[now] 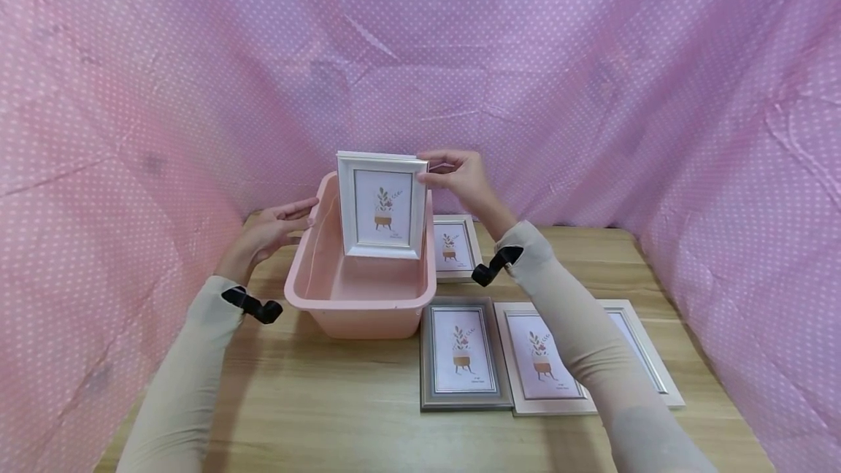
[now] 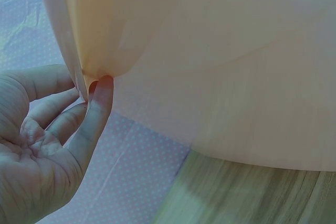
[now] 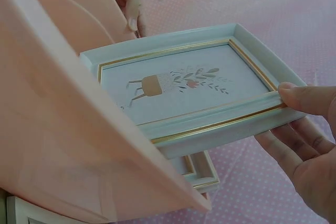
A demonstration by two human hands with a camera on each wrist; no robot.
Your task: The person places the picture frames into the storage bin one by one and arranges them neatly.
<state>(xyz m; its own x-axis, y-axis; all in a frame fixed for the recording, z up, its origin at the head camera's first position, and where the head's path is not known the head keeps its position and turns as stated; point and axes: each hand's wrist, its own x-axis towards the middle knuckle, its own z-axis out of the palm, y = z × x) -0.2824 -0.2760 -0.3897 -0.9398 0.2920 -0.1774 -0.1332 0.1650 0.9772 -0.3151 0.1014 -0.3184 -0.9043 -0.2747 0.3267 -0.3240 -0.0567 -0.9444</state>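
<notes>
My right hand pinches a white picture frame by its upper right corner, thumb on the front and fingers behind. The frame is upright over a pink plastic basin, its lower part inside the rim. A thin gold line runs round the picture of a potted plant, plainest in the right wrist view. On the basin's left side, my left hand holds the rim. The left wrist view shows those fingers pinching the edge.
Right of the basin, a light frame lies behind a grey-brown frame. Beside that are a cream frame and a white frame, partly under my right sleeve. Pink dotted cloth surrounds the wooden table.
</notes>
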